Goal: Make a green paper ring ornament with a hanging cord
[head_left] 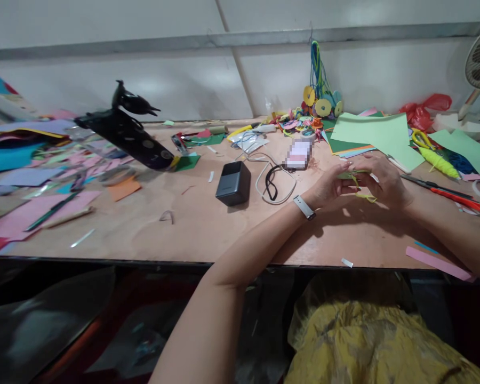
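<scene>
1. Hanging over the right of the brown flat tabletop point(192, 232), a thin yellow-green yarn strand point(367, 198) is pinched by narrowly curled fingers of the left hand point(327, 185) and the right hand point(391, 182).
2. Farther right, long orange-and-black-handled scissors point(458, 199) are laid.

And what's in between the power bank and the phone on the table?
A loop of white cable and a black cord lie between the power bank and the phone, as the head view shows.
</scene>
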`<state>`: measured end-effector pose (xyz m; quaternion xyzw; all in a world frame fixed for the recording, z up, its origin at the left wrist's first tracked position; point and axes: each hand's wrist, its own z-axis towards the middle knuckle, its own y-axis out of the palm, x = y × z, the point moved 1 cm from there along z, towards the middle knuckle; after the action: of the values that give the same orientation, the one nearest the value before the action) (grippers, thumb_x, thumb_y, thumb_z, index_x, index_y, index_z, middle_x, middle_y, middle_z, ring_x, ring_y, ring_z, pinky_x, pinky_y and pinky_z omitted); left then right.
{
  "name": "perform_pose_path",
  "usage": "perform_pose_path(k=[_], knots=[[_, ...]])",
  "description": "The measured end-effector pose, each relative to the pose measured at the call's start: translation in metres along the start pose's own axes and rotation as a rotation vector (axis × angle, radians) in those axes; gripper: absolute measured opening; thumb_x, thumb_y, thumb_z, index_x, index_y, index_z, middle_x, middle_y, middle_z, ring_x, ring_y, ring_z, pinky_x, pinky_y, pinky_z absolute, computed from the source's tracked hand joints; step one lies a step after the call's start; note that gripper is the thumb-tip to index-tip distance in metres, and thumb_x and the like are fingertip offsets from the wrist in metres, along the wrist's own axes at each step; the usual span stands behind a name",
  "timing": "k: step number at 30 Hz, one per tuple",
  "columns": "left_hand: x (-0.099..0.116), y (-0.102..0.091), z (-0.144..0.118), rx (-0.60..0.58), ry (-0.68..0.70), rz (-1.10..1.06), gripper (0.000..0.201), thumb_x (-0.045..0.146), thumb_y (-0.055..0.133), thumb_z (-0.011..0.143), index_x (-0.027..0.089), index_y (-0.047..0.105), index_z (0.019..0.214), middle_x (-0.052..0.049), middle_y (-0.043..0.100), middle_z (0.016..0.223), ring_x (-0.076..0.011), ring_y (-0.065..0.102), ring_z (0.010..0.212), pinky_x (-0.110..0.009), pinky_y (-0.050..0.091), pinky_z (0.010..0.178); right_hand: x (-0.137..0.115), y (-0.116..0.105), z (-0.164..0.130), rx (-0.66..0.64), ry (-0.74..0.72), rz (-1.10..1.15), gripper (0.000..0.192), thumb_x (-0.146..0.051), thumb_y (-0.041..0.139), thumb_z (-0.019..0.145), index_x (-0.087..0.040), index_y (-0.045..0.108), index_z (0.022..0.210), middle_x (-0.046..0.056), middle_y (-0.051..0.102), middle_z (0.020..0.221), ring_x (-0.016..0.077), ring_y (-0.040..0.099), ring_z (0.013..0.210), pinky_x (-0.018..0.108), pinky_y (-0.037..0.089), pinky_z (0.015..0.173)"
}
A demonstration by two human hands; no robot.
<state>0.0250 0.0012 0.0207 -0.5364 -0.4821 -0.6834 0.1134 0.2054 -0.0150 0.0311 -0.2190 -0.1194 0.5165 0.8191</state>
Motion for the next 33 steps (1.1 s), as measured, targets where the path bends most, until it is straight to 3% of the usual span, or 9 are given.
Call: perform_pose_path(k=[12, 19, 25, 33], knots=[[-0.002, -0.003, 0.003, -0.048, 0.06, 0.081, 0.032, 0.045, 0.077, 0.09, 0.015, 0.076, 0.101, -0.009, 0.079, 0.1, -0.0182, 0.075, 0.091, -0.031, 0.06, 0.086, 0.002, 0.002, -0.007, -0.044, 0.051, -0.001, 0.018, -0.027, 0.052, 0.107, -0.03, 0.067, 0.117, 0.004, 0.079, 0.106, 0.0241, 0.075, 0.1, 0.046, 0.06, 0.099], [0.002, 0.004, 0.0, -0.016, 0.065, 0.116, 0.031, 0.044, 0.078, 0.089, 0.014, 0.074, 0.099, -0.007, 0.078, 0.097, -0.0165, 0.073, 0.088, -0.032, 0.06, 0.087, 0.0, 0.003, -0.005, 0.01, -0.024, -0.027, 0.017, -0.022, 0.052, 0.106, -0.029, 0.065, 0.116, 0.003, 0.078, 0.099, 0.0223, 0.074, 0.093, 0.045, 0.061, 0.099], [-0.001, 0.002, 0.001, -0.056, 0.114, 0.142, 0.039, 0.049, 0.081, 0.085, 0.016, 0.076, 0.104, -0.008, 0.077, 0.1, -0.0187, 0.073, 0.091, -0.035, 0.059, 0.09, 0.0, 0.003, -0.008, -0.017, -0.005, -0.078, 0.014, -0.024, 0.053, 0.106, -0.03, 0.064, 0.112, 0.002, 0.079, 0.1, 0.0227, 0.075, 0.094, 0.049, 0.059, 0.103], [0.0, 0.005, -0.001, -0.02, 0.104, 0.134, 0.037, 0.047, 0.082, 0.084, 0.016, 0.074, 0.102, -0.006, 0.073, 0.098, -0.0174, 0.071, 0.088, -0.035, 0.058, 0.09, -0.001, 0.002, -0.007, -0.004, -0.044, -0.044, 0.021, -0.018, 0.054, 0.103, -0.031, 0.064, 0.117, 0.001, 0.079, 0.103, 0.0213, 0.075, 0.098, 0.049, 0.057, 0.107]])
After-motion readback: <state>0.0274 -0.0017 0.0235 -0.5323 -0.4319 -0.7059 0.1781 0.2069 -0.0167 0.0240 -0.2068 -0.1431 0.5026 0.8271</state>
